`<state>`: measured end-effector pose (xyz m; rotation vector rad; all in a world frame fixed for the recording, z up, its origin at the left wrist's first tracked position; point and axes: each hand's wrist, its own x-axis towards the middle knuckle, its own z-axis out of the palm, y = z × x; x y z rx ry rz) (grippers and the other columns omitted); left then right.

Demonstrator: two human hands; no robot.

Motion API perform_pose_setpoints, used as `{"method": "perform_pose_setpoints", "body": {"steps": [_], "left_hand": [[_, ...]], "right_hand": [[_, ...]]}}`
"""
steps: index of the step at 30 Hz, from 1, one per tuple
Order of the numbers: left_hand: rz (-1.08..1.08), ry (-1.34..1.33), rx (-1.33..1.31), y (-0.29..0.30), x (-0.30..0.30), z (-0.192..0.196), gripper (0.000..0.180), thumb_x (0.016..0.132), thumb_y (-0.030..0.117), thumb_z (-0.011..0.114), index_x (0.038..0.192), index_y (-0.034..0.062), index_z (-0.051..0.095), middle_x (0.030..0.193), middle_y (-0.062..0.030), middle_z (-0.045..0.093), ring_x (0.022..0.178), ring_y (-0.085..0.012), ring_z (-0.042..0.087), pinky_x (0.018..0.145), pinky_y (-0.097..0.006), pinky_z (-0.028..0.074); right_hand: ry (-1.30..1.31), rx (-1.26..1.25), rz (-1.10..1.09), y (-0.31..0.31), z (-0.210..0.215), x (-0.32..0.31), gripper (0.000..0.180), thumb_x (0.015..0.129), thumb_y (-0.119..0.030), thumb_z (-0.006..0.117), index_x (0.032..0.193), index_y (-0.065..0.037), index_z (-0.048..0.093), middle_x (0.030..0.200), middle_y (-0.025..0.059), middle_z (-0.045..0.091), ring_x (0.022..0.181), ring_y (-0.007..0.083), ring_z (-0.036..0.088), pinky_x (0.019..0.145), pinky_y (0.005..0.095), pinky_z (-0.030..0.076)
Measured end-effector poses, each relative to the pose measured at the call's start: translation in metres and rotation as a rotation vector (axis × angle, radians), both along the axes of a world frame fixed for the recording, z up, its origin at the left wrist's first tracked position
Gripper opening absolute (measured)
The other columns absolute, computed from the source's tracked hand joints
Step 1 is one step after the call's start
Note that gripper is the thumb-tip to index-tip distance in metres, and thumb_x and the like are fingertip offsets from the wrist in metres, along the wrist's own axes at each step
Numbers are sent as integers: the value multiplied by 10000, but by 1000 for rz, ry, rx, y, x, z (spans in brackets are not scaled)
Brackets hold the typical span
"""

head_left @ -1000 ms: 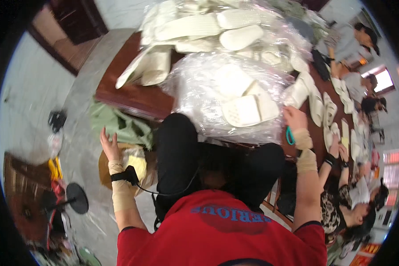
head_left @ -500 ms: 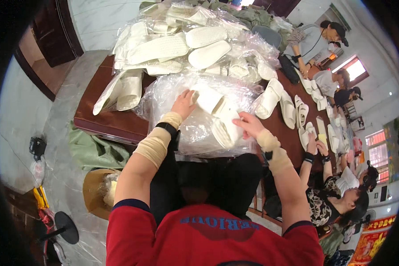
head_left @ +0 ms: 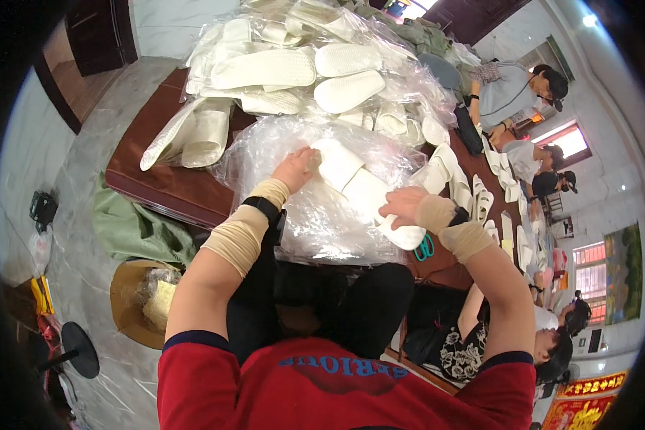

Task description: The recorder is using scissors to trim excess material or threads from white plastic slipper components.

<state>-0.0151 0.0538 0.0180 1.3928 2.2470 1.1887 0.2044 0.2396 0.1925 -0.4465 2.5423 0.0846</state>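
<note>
A pair of white slippers [head_left: 358, 188] is held on a clear plastic bag [head_left: 315, 215] at the near edge of the brown table [head_left: 158, 186] — the left hand [head_left: 294, 168] grips one end, the right hand [head_left: 403, 206] is closed over the other. Green scissors [head_left: 424, 247] lie just beside.

Clear plastic bag [head_left: 315, 215] blurs the white insoles [head_left: 358, 183] inside — right hand [head_left: 403, 204] fingers partly buried
</note>
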Motion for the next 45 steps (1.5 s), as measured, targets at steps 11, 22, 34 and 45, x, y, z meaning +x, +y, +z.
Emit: {"method": "perform_pose_setpoints", "body": {"steps": [11, 22, 34, 45], "left_hand": [[43, -186, 232, 9, -6, -9, 548, 794, 0, 541, 1320, 103, 429, 1285, -178, 515, 1105, -342, 555, 943, -395, 443], [-20, 17, 128, 3, -1, 16, 448, 796, 51, 606, 1231, 69, 500, 1210, -181, 534, 1095, -374, 523, 919, -401, 441], [74, 32, 326, -15, -10, 57, 268, 794, 71, 623, 1061, 67, 607, 1090, -165, 601, 989, -364, 576, 876, -406, 462], [818, 383, -654, -196, -136, 88, 398, 765, 335, 668, 1098, 158, 540, 1024, -108, 658, 938, -335, 636, 785, -457, 513]], "right_hand": [[486, -82, -179, -10, -34, -20, 299, 749, -249, 690, 991, -122, 569, 948, 78, 525, 933, 285, 545, 776, 381, 479], [546, 104, -695, 147, 46, 102, 342, 797, -289, 648, 1089, -123, 589, 1000, 139, 576, 945, 334, 557, 828, 405, 442], [359, -150, -557, 5, -98, 51, 736, 766, -269, 703, 1411, -241, 348, 1460, 143, 298, 1330, 348, 307, 1070, 434, 310], [287, -228, -693, -4, -143, 46, 770, 771, -265, 702, 1430, -268, 302, 1507, 130, 195, 1376, 356, 218, 1073, 493, 290]]}}
